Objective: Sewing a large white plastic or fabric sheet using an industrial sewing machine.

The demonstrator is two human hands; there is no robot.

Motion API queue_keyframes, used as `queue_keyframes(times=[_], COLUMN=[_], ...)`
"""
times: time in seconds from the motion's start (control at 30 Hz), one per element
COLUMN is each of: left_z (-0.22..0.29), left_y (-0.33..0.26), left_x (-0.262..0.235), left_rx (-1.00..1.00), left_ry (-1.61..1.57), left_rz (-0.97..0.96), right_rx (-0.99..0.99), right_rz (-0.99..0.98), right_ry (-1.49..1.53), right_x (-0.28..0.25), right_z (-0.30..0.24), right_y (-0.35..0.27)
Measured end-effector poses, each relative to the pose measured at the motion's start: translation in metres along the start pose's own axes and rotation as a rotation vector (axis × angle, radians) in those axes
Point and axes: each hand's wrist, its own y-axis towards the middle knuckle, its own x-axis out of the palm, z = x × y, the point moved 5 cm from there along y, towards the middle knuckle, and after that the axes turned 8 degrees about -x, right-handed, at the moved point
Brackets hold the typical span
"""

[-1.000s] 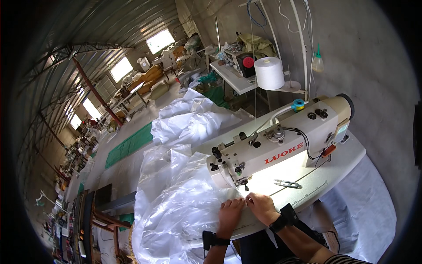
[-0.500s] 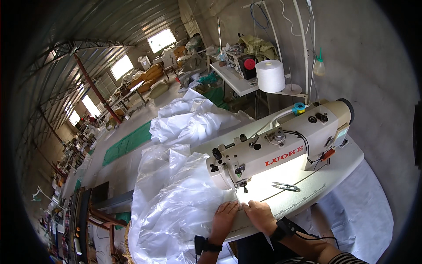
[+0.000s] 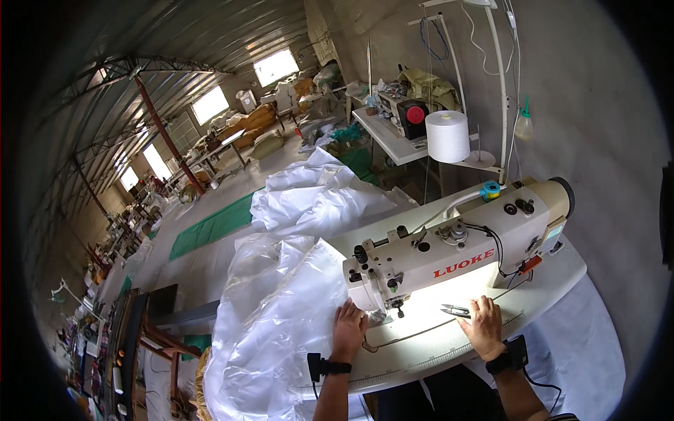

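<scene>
- The left hand (image 3: pixel 349 328) lies flat, palm down and fingers spread, pressing the white sheet (image 3: pixel 281 330) just left of the needle (image 3: pixel 398 309).
- The right hand (image 3: pixel 483 324) rests on the table (image 3: pixel 554 281) right of the needle, fingertips at the snips (image 3: pixel 456 309); I cannot tell whether it grips them.
- Risk: the left fingers sit close to the needle; a slip could catch them.
- The slack sheet hanging left of the machine (image 3: pixel 449 256) could drag and bunch.
- Both forearms reach up from the lower edge, wrists banded.

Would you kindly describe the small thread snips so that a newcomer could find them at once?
Start at the cream sewing machine on the white table. Under its arm, just beyond the right hand, lie the thread snips. They are the only small dark metal tool on that bare tabletop.
</scene>
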Motion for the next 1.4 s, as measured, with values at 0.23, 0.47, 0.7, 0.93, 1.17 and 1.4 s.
queue_keyframes(times=[0.23, 0.47, 0.7, 0.93, 1.17, 1.4], left_z=[-0.01, -0.03, -0.016, 0.017, 0.046, 0.078], left_y=[-0.018, -0.054, -0.106, -0.152, -0.177, -0.183], left_x=[-0.017, -0.039, -0.058, -0.064, -0.085, -0.141], left_rx=[-0.111, -0.137, -0.139, -0.141, -0.03, -0.165], left_ry=[0.005, 0.028, -0.024, 0.019, -0.071, -0.628], left_rz=[0.068, 0.154, 0.093, 0.082, -0.044, 0.199], right_rx=[0.031, -0.098, -0.236, -0.346, -0.353, -0.702], right_rz=[0.048, -0.182, -0.096, -0.102, -0.038, -0.492], right_ry=[0.282, 0.497, 0.261, 0.21, 0.098, 0.823], right_x=[0.036, 0.026, 0.054, 0.081, -0.003, -0.095], right_z=[0.025, -0.046, -0.106, -0.137, -0.092, -0.208], right_y=[-0.006, 0.004, 0.02, 0.032, 0.019, 0.0])
